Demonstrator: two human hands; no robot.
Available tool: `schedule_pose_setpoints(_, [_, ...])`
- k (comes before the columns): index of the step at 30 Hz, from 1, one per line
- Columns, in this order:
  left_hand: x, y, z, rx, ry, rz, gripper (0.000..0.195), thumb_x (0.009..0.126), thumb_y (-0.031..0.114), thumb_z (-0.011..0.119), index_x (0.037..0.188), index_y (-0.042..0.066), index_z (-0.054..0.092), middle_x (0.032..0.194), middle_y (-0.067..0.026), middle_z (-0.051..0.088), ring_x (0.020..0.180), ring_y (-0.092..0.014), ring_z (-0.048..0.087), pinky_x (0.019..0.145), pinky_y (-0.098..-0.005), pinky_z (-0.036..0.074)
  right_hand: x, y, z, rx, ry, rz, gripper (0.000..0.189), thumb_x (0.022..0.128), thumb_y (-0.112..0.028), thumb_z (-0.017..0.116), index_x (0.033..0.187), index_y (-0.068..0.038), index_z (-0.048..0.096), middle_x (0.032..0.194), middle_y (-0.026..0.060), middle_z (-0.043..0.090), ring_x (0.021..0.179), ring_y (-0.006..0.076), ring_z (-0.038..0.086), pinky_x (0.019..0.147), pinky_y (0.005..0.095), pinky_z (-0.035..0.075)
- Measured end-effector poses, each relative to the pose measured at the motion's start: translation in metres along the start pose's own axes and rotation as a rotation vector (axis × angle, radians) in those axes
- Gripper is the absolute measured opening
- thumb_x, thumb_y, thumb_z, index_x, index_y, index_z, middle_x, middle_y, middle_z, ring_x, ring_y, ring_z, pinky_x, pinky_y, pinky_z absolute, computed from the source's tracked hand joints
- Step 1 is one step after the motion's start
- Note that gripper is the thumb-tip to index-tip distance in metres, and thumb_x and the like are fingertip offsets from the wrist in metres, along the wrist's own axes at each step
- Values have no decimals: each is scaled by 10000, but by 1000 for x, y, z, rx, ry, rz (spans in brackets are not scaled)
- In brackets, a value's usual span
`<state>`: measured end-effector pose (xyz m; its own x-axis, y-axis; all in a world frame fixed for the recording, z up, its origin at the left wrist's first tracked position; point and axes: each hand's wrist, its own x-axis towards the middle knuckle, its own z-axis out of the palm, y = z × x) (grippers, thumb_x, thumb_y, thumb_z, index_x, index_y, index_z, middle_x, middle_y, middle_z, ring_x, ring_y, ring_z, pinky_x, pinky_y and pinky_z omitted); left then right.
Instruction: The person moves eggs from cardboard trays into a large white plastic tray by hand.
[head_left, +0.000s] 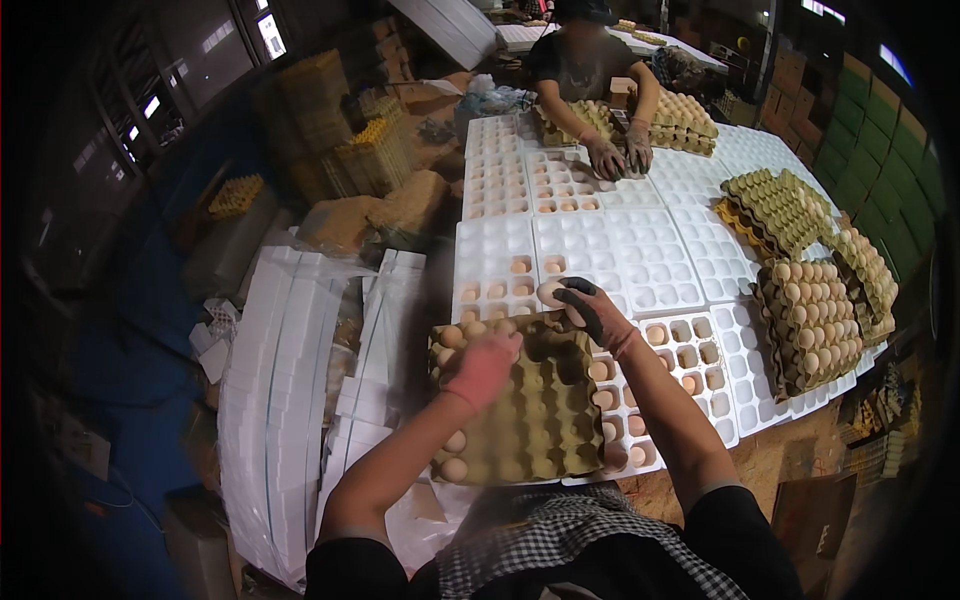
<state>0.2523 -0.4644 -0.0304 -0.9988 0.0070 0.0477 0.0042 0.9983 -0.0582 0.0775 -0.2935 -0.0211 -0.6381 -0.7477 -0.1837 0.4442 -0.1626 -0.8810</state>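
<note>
A pulp egg tray (544, 420) lies before me with eggs (454, 470) along its left side and far-left corner; most of its other cups hold none. My left hand (484, 367), in a pink glove, reaches over that corner. Its fingertips are at an egg (505, 328), but blur hides whether they grip it. Beyond the tray's far edge, my right hand (600, 315), in a black and pink glove, holds a pale egg (551, 294) at the fingertips and a second one (575, 316) against the fingers. White foam egg trays (495, 244) spread underneath and beyond, some cups filled.
Across the table a person's gloved hands (619, 156) work over foam trays beside stacked pulp trays (681, 135). Egg-filled pulp trays (814, 319) stand at the right. Wrapped stacks of white foam (274, 390) rise at my left. Green cartons (874, 142) line the far right.
</note>
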Motion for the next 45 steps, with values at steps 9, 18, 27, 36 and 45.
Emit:
schedule_pose_setpoints(9, [-59, -2, -39, -190, 30, -157, 515, 773, 256, 810, 1224, 130, 597, 1403, -181, 464, 1189, -345, 543, 947, -454, 505, 42, 48, 50, -1819, -7, -495, 338, 897, -228, 649, 1191, -64, 682, 1348, 236, 539, 934, 320, 681, 823, 365, 571])
schedule_pose_setpoints(18, [-57, -37, -43, -555, 162, -209, 521, 886, 367, 722, 1342, 153, 589, 1274, -139, 596, 1112, -288, 608, 916, -407, 530, 88, -37, 38, -1142, 1, -242, 516, 748, -519, 762, 1040, -93, 768, 903, 126, 719, 906, 268, 694, 837, 366, 558])
schedule_pose_setpoints(27, [100, -142, 40, -628, 266, -474, 427, 873, 250, 731, 1236, 57, 617, 1270, -142, 590, 1008, -294, 629, 828, -360, 549, 203, 29, 52, -1636, 136, -557, 290, 897, -202, 586, 1155, -176, 716, 1159, 190, 640, 1019, 332, 672, 881, 434, 545])
schedule_pose_setpoints(36, [172, -171, 77, -95, 104, -217, 408, 850, 141, 664, 1246, 80, 587, 1344, -176, 506, 1083, -395, 559, 919, -443, 514, 289, 27, 35, -1395, 131, -511, 457, 925, -294, 611, 1352, -133, 576, 1225, 231, 615, 1092, 387, 628, 927, 457, 506])
schedule_pose_setpoints(45, [244, -187, 92, -459, 349, -417, 514, 937, 132, 537, 1430, 29, 436, 1448, -211, 452, 1314, -432, 423, 1089, -509, 373, 232, 16, 10, -1277, 153, -628, 377, 888, -166, 637, 1259, -98, 626, 1265, 154, 605, 1169, 367, 574, 1018, 448, 454])
